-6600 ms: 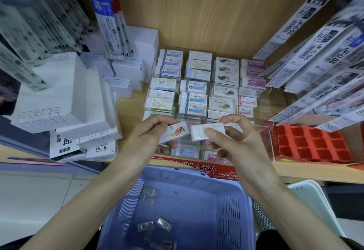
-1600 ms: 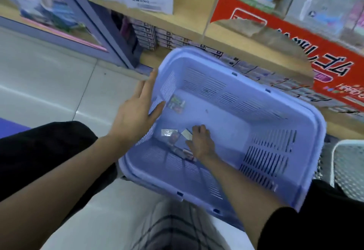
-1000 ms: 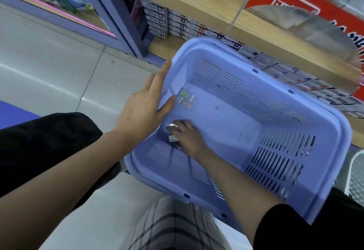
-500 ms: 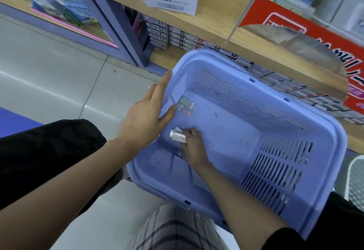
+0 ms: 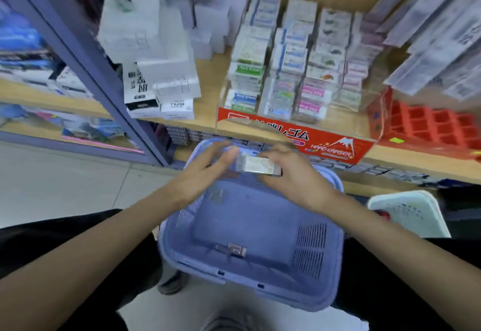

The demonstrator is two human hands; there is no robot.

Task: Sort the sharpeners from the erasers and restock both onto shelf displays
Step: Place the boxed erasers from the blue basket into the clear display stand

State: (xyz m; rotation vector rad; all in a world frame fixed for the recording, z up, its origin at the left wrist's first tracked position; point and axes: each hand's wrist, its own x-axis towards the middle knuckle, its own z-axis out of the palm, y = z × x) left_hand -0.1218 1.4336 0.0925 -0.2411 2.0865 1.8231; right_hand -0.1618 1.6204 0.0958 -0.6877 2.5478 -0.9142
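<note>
My right hand (image 5: 294, 174) grips a white wrapped eraser (image 5: 256, 165) above the far rim of the purple basket (image 5: 260, 281). My left hand (image 5: 208, 166) is beside it with fingers spread, its fingertips at the eraser's left end. Two small wrapped items lie in the basket, one near its front wall (image 5: 235, 249) and one by the left wall (image 5: 216, 196). Above, a clear eraser display (image 5: 286, 70) with a red front label (image 5: 325, 143) holds rows of boxed erasers on the wooden shelf (image 5: 208, 75). The view is blurred.
White refill boxes (image 5: 161, 70) are stacked left of the display. A red compartment tray (image 5: 429, 127) sits at the right. Hanging packets (image 5: 437, 31) crowd the upper right. A white basket (image 5: 408, 213) stands to the right, and a purple shelf post (image 5: 86, 54) to the left.
My right hand has lifted an eraser out of the basket to the basket's far rim. My left hand left the basket's wall and rose beside it. The view tilted up to the shelf.
</note>
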